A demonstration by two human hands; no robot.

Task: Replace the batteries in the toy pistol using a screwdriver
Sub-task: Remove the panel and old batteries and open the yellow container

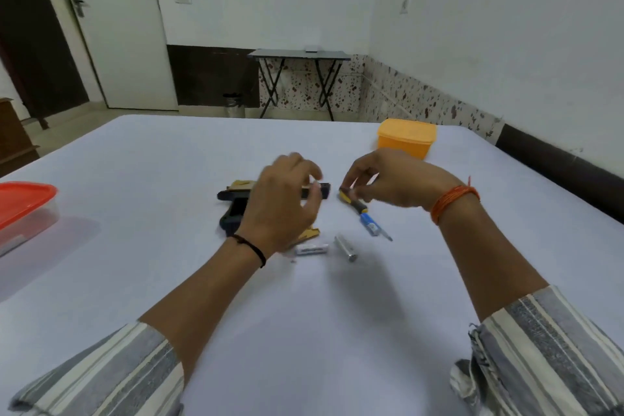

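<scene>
The black toy pistol with tan parts lies on its side at the middle of the white table. My left hand hovers over it, blurred, fingers loosely curled and holding nothing, and hides most of the pistol. To the right lies the screwdriver, with a yellow-black handle and a blue shaft. My right hand pinches the far end of its handle with thumb and fingertips. A white battery and a silver battery lie loose just in front of the pistol.
An orange lidded box stands at the back right of the table. A clear container with a red lid sits at the left edge. A folding table stands by the far wall.
</scene>
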